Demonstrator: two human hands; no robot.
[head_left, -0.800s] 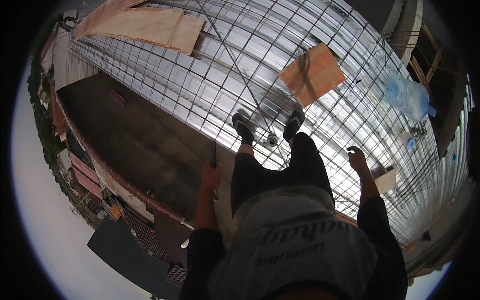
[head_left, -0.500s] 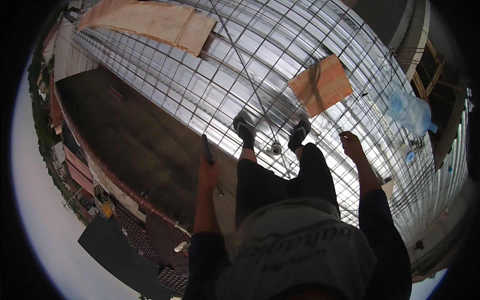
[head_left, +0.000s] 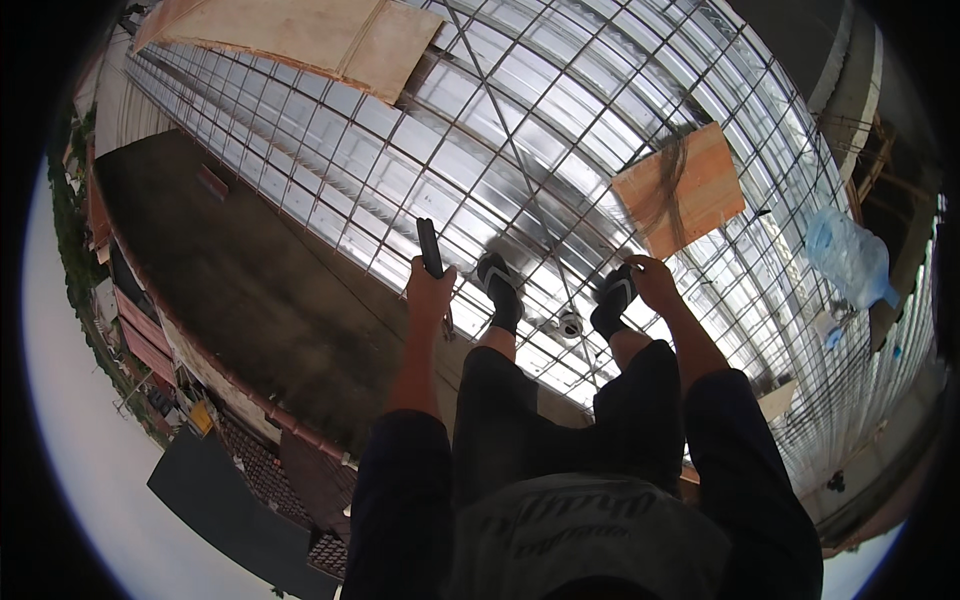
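My left hand (head_left: 430,287) is closed around a tool with a black two-bar handle (head_left: 429,246), held upright over the edge of the steel bar grid (head_left: 440,150). A thin end of the tool shows below the fist; its exact kind is unclear. My right hand (head_left: 655,286) is pinched closed just beside my right shoe (head_left: 612,298). Whatever its fingertips hold is too small to make out. Just beyond that hand lies an orange board (head_left: 705,185), with a bundle of thin dark wires (head_left: 672,180) across it.
Shiny ribbed metal sheeting (head_left: 560,120) lies under the grid. Plywood (head_left: 330,40) rests at the far left, and a large clear blue water bottle (head_left: 848,258) lies at right. On the left the deck's edge drops beside a dark lower surface (head_left: 230,260), with tiled roofs (head_left: 265,465) farther down.
My right hand has moved left and inward, closer to my right shoe. My left hand has risen slightly forward with the black-handled tool. The view has shifted a little.
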